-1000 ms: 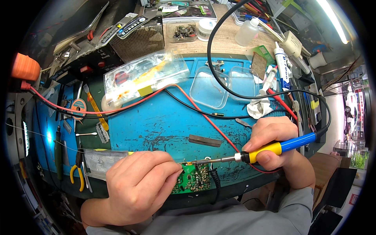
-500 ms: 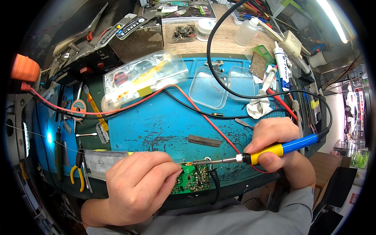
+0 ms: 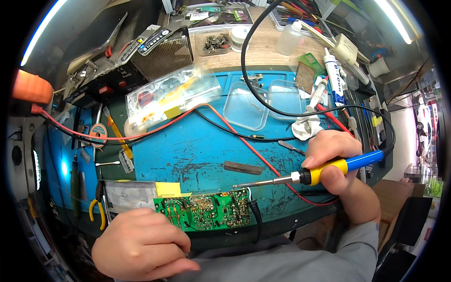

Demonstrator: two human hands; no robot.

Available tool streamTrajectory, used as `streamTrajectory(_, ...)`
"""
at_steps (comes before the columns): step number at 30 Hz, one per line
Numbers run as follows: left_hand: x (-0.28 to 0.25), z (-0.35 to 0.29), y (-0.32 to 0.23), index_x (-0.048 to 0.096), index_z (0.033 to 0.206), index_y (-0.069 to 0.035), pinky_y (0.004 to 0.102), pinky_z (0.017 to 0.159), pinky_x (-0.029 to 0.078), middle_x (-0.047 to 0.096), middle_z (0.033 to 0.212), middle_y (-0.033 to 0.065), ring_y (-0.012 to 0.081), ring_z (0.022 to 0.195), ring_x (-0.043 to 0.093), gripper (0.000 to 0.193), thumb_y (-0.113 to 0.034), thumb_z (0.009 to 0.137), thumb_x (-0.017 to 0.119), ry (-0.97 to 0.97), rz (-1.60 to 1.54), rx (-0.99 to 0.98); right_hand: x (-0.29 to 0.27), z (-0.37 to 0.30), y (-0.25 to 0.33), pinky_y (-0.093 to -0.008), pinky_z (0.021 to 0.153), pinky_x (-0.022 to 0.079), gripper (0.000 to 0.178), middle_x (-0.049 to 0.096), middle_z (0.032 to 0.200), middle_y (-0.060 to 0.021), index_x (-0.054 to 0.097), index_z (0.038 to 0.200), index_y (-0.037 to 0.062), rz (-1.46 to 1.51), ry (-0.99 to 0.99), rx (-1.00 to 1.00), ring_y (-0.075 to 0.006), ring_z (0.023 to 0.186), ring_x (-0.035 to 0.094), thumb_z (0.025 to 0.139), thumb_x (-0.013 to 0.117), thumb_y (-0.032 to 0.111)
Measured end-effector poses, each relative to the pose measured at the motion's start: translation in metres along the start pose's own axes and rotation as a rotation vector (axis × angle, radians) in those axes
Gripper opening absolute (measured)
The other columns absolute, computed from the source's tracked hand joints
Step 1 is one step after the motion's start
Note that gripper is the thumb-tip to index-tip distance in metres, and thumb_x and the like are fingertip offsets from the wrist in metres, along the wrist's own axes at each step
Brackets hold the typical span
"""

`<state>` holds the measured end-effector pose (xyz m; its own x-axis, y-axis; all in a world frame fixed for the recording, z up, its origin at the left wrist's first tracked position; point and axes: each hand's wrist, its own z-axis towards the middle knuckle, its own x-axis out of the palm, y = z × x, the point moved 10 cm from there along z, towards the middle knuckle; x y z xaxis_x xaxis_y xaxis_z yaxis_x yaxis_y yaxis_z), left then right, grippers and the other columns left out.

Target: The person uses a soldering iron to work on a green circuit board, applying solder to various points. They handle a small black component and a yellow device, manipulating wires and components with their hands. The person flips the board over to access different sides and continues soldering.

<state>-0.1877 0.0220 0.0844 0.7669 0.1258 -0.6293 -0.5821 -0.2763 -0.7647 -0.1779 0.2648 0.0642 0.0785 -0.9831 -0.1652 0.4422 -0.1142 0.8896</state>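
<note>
My right hand (image 3: 334, 157) grips a soldering iron (image 3: 329, 171) with a blue and yellow handle. Its metal tip points left and lies just above the upper right edge of a green circuit board (image 3: 203, 210). The board lies near the mat's front edge, dense with small parts and solder joints, and a black cable (image 3: 255, 214) and a white wire meet its right end. My left hand (image 3: 143, 244) is beside the board's lower left corner, back of the hand up, fingers curled in; what they hold, if anything, is hidden.
A dark flat bar (image 3: 243, 168) lies on the blue mat (image 3: 188, 150) behind the board. Red and black leads (image 3: 225, 123) cross the mat. Clear plastic lids (image 3: 245, 107), a plastic bag (image 3: 174, 94), yellow-handled pliers (image 3: 97, 209) and a crumpled tissue (image 3: 306, 127) surround the work area.
My left hand has moved off the board, down and to the left, uncovering the board's left half. The soldering iron has shifted slightly up and right, its tip lifted from the board's edge.
</note>
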Motion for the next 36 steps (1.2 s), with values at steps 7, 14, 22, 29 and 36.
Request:
streamTrajectory(7,0.009,0.028,0.015,0.064,0.122,-0.001,0.0445,0.090,0.050,0.064,0.118,0.0147,0.0351,0.103,0.062,0.068,-0.032,0.067,0.090,-0.242,0.282,-0.169,-0.006,-0.001,0.007,-0.0270,0.058,0.046,0.017,0.073,0.079,-0.0094,0.075,0.095,-0.0012,-0.041,-0.055,-0.064,-0.0147,0.064,0.063,0.089,0.072,0.015)
streamTrajectory(14,0.016,0.024,0.002,0.060,0.122,-0.003,0.0432,0.090,0.049,0.064,0.117,0.0129,0.0346,0.104,0.062,0.063,-0.019,0.069,0.088,-0.292,0.293,-0.171,-0.008,-0.002,0.027,-0.0285,0.071,0.052,0.032,0.075,0.098,-0.0111,0.072,0.110,0.0003,-0.158,-0.043,-0.193,-0.0169,0.081,0.066,0.088,0.081,0.021)
streamTrajectory(22,0.038,-0.005,-0.041,0.058,0.123,-0.004,0.0398,0.083,0.050,0.062,0.114,0.0097,0.0266,0.098,0.063,0.053,-0.005,0.075,0.081,-0.686,0.803,0.008,0.038,-0.012,0.083,-0.0294,0.053,0.049,0.056,0.068,0.083,-0.0055,0.068,0.130,0.0034,-0.295,0.118,-0.329,-0.0174,0.063,0.063,0.080,0.085,0.023)
streamTrajectory(29,0.058,-0.017,-0.040,0.058,0.123,-0.003,0.0400,0.083,0.051,0.063,0.112,0.0099,0.0277,0.094,0.064,0.050,-0.002,0.077,0.080,-0.729,0.804,0.074,0.085,-0.063,0.083,-0.0288,0.058,0.054,0.054,0.068,0.093,-0.0052,0.069,0.131,0.0131,-0.600,0.048,-0.290,-0.0182,0.072,0.066,0.078,0.074,0.010)
streamTrajectory(36,0.047,-0.019,-0.043,0.068,0.103,-0.003,0.0384,0.078,0.051,0.064,0.110,0.0101,0.0283,0.093,0.064,0.031,0.001,0.075,0.080,-0.659,0.380,0.155,0.108,-0.088,0.067,-0.0305,0.059,0.055,0.053,0.060,0.086,-0.0045,0.071,0.129,0.0131,-0.516,-0.190,-0.335,-0.0197,0.071,0.063,0.077,0.072,0.008)
